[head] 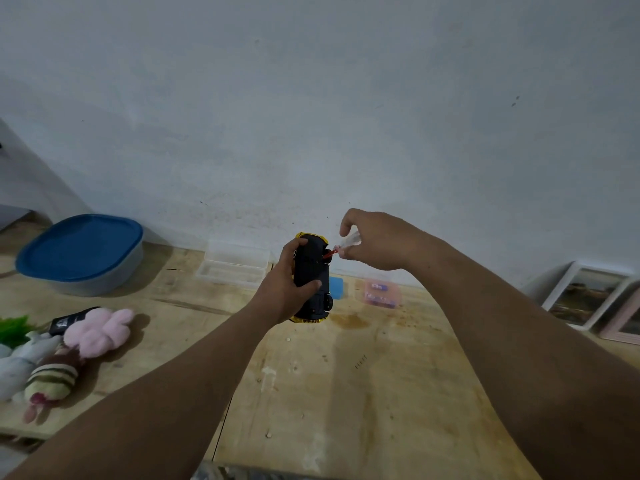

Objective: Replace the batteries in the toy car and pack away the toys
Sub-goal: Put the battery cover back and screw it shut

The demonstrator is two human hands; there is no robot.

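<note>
Left hand (291, 282) gripped the toy car (311, 278), held above the bench (346, 393) with its black underside facing the camera and yellow body showing at both ends. Fingers wrapped round the chassis, thumb across the lower middle.

Right hand (374, 240) pinched a small screwdriver (341, 247) with a clear handle and red shaft, fingers curled round the handle. The tip met the car's underside near the upper wheel; couldn't tell if it sat in a screw.

On the bench behind the car, near the wall: a clear plastic case (233, 265) lying open, a small blue item (336, 287) just right of the car and partly hidden by it, and a pinkish clear box (381, 292) with small purple-wrapped pieces inside, too blurred to identify.

Far left: a tub with a blue lid (79, 251), lid on. In front of it, a cluster of soft toys: a pink plush (98, 329), a striped plush (52, 379) and a grey-white plush (20, 362), touching one another. A black object (67, 320) lay partly under the pink one; something green (14, 329) was at the frame edge.

Far right: two picture frames (585, 296) leaned against the wall, one white, one pink.
</note>
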